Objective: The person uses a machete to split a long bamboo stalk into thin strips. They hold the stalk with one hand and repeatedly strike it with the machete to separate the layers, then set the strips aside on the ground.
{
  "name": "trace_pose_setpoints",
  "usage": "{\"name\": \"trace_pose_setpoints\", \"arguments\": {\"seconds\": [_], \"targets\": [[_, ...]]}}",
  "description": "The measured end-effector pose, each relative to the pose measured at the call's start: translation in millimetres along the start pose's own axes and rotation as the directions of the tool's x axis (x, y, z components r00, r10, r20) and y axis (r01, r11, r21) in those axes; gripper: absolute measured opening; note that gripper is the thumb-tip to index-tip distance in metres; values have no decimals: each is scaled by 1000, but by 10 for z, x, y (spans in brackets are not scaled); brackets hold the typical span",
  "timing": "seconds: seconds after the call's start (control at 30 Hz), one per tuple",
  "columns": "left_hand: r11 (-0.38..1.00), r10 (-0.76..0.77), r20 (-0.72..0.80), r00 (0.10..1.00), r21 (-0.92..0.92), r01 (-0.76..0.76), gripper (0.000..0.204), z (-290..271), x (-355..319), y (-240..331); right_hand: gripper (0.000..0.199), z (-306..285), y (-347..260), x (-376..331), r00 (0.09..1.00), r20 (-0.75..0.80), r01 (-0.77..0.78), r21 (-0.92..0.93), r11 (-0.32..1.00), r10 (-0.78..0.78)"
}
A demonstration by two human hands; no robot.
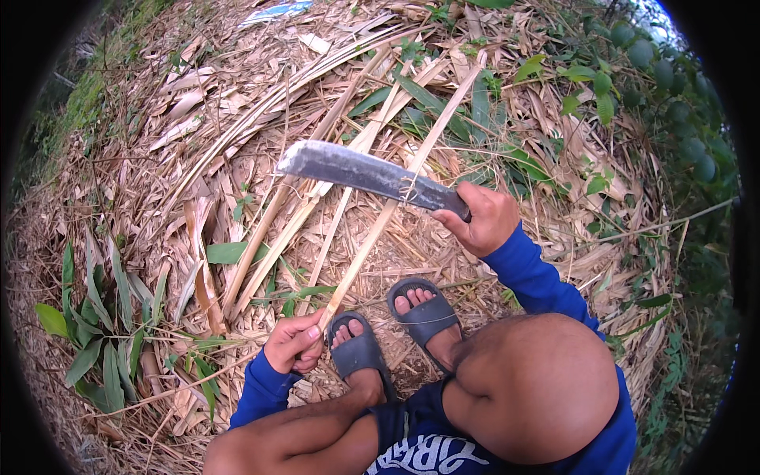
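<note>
My right hand (492, 220) is closed around the near end of a machete (352, 169), whose dark, broad blade points left with a pale, worn tip. Held in my left hand (294, 343) is the lower end of a long, pale bamboo strip (362, 252), pinched between thumb and fingers. The strip slants up and away to the right. Partway along it the blade lies across the strip, and small curled shavings (408, 190) show at the crossing. The handle of the machete is mostly hidden by my right hand.
More split bamboo strips (273, 207) lie on ground covered with dry sheaths and leaves. My feet in dark slide sandals (360, 352) are close to the strip's lower end. Green leafy plants (103, 340) grow at left, and bushes (681, 119) stand at right.
</note>
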State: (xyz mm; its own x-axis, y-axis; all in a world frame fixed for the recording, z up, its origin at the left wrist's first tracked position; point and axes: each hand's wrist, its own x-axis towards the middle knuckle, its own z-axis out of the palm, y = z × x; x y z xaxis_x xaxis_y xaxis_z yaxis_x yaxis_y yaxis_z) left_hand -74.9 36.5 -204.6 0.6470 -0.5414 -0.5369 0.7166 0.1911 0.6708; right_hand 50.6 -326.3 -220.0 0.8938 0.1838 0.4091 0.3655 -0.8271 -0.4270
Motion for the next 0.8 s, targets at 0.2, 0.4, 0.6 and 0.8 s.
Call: {"name": "trace_pose_setpoints", "arguments": {"seconds": [0.2, 0.4, 0.6, 0.8], "targets": [[998, -47, -40, 998, -36, 46, 46, -171, -145, -144, 45, -24, 164, 102, 996, 18, -87, -13, 996, 87], [998, -30, -23, 999, -49, 29, 44, -365, -369, -267, 43, -117, 330, 226, 986, -3, -166, 25, 986, 166], [995, -82, 28, 996, -56, 83, 43, -504, -465, -357, 48, -35, 252, 85, 996, 91, -11, -28, 1000, 13], [964, 175, -269, 947, 243, -109, 45, -429, -430, -451, 63, 50, 908, 372, 921, -198, -322, 97, 942, 335]]}}
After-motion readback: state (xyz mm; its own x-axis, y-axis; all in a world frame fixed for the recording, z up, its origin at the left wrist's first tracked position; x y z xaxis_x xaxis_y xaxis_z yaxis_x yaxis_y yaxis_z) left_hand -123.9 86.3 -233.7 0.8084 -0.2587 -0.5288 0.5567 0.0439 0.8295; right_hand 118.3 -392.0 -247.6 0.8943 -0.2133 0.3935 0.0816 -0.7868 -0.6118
